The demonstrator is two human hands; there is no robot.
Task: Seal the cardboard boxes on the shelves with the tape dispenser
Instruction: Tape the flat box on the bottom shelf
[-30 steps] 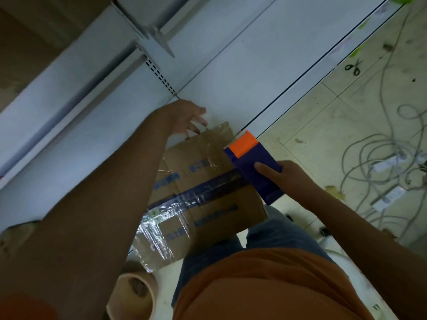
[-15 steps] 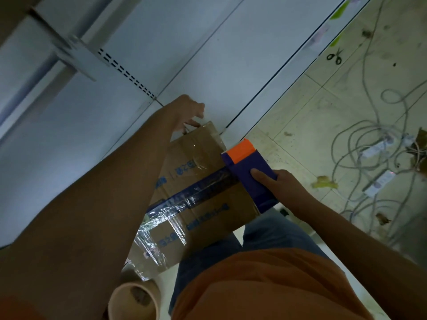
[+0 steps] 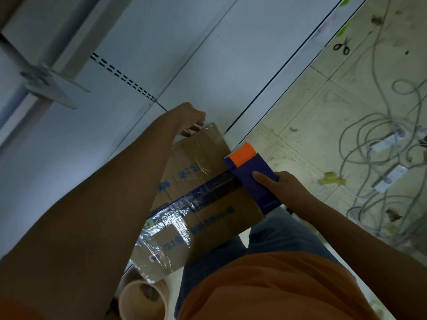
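Observation:
A brown cardboard box (image 3: 215, 218) with blue print lies on the white shelf edge in front of me. A strip of clear tape runs across its top seam. My right hand (image 3: 280, 190) grips the purple tape dispenser (image 3: 254, 179) with its orange front, which sits at the box's right edge where the tape strip ends. My left hand (image 3: 188, 117) holds the far corner of the box, fingers curled over its edge.
White metal shelving (image 3: 161, 54) fills the left and top. A tape roll (image 3: 144, 299) stands below the box. On the tiled floor at right lie black scissors (image 3: 342, 46), tangled grey cables (image 3: 381, 146) and scraps.
The view has shifted a little. The dispenser stays at the box's right edge, and my left hand keeps hold of the far corner.

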